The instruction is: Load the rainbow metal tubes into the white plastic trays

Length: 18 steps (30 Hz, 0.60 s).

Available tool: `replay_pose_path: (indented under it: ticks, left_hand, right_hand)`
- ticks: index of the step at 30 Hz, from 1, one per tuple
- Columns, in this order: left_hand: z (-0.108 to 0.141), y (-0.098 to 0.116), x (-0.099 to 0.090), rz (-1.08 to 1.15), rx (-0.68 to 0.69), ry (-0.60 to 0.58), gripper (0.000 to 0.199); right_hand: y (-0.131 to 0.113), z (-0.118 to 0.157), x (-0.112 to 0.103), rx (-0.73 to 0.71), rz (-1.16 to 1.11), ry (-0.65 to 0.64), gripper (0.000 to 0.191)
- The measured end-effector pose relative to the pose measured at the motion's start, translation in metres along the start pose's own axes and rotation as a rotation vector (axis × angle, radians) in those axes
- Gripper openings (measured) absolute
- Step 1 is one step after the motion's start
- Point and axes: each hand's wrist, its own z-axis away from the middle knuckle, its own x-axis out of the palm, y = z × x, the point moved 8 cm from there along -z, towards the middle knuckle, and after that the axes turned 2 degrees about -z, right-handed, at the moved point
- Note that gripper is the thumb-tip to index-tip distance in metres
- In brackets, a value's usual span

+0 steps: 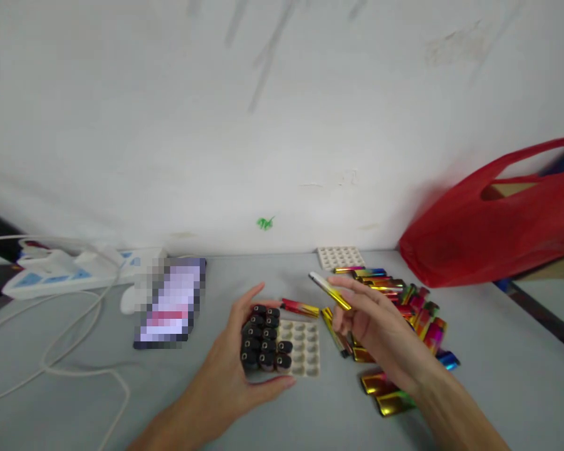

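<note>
My left hand (220,363) curves around the left side of a white holed tray (313,351), thumb along its near edge and fingers behind. Several black-topped pieces (266,344) stand upright in the tray's left part, each with a small ring on top; the right-hand holes show no pieces. Above and right of the tray, my right hand (371,319) is closed on a shiny gold tube (331,291) between thumb and fingers. The tube is tilted, its dark-tipped end pointing up and left. A red and gold tube (301,307) lies just behind the tray.
Several shiny multicoloured tubes (423,313) are heaped on the right, partly under my right arm. Another holed tray (341,257) lies by the wall. A red bag (498,219) stands at right. On the left are a phone (173,300), a power strip (70,272) and white cables (47,357).
</note>
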Motion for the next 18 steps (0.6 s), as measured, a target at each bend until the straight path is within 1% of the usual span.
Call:
replay_pose_path:
  ticks: [1,3,5,7,9,11,13,15,18]
  left_hand:
    - [-0.001,-0.003,0.0,0.026,-0.017,-0.012,0.12]
    - [-0.003,-0.007,0.002,0.076,-0.053,-0.042,0.12]
    - [-0.004,-0.008,0.002,0.093,-0.081,-0.054,0.12]
    - [-0.005,-0.008,0.002,0.079,-0.097,-0.046,0.12]
    - [-0.005,-0.007,0.001,0.074,-0.102,-0.044,0.12]
    - [-0.005,-0.007,0.002,0.086,-0.104,-0.05,0.119]
    - [-0.005,-0.009,0.003,0.098,-0.101,-0.053,0.12]
    - [-0.005,-0.011,0.003,0.101,-0.098,-0.056,0.12]
    - [-0.005,-0.013,0.003,0.088,-0.092,-0.058,0.118]
  right_hand:
    - [0.0,0.001,0.004,0.016,-0.049,-0.029,0.051]
    - [0.0,0.003,0.013,0.03,-0.074,-0.093,0.049]
    - [0.0,0.006,0.021,0.008,-0.017,-0.133,0.041]
    - [0.001,0.007,0.027,-0.053,0.103,-0.144,0.035]
    - [0.002,0.007,0.029,-0.139,0.264,-0.112,0.034]
    - [0.002,0.008,0.029,-0.244,0.435,-0.057,0.036]
    - [0.003,0.009,0.028,-0.324,0.566,-0.007,0.035]
    - [0.007,0.01,0.031,-0.349,0.643,0.001,0.03]
    - [0.01,0.014,0.039,-0.37,0.741,-0.02,0.016]
